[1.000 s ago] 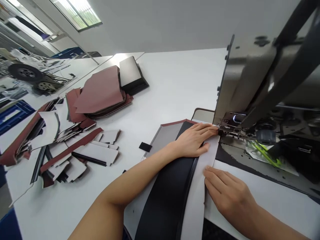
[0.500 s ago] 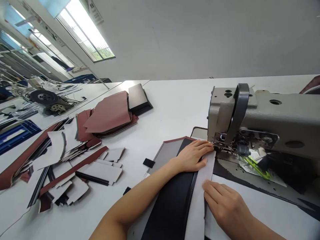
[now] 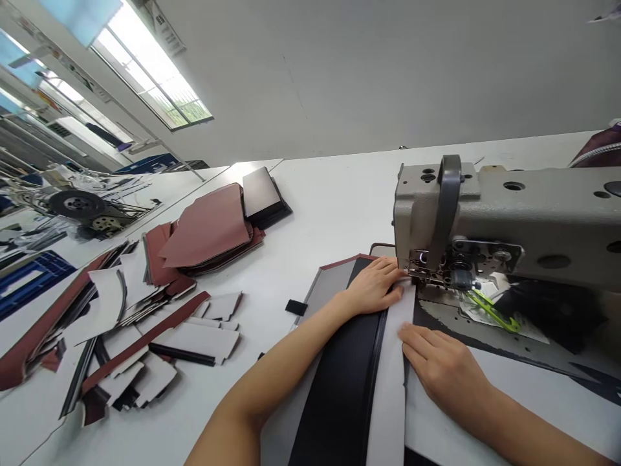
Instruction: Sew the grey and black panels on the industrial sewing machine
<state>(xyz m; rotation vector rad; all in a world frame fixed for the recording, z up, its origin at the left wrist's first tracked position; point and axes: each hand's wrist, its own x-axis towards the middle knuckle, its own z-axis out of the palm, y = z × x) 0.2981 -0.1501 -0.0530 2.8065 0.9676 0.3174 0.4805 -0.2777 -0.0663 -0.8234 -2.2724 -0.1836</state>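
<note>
A long panel with black, grey and pale parts and a reddish-brown edge lies on the table, its far end at the needle area of a grey sewing machine. My left hand lies flat on it, fingers outstretched, fingertips close to the presser foot. Nearer me, my right hand grips the right edge of the panel's pale strip, its fingers closed together; the thumb is hidden. The panel's near end runs out of view, and my left forearm covers part of it.
Loose cut pieces in white, black and reddish-brown are strewn at the left. Behind them lie stacked reddish-brown panels and a dark stack. A bright green tool rests on the machine bed. A blue crate stands far left.
The view has shifted slightly. The panel appears fed a little further toward the machine, with my left hand still flat on it and my right hand still at the strip's edge.
</note>
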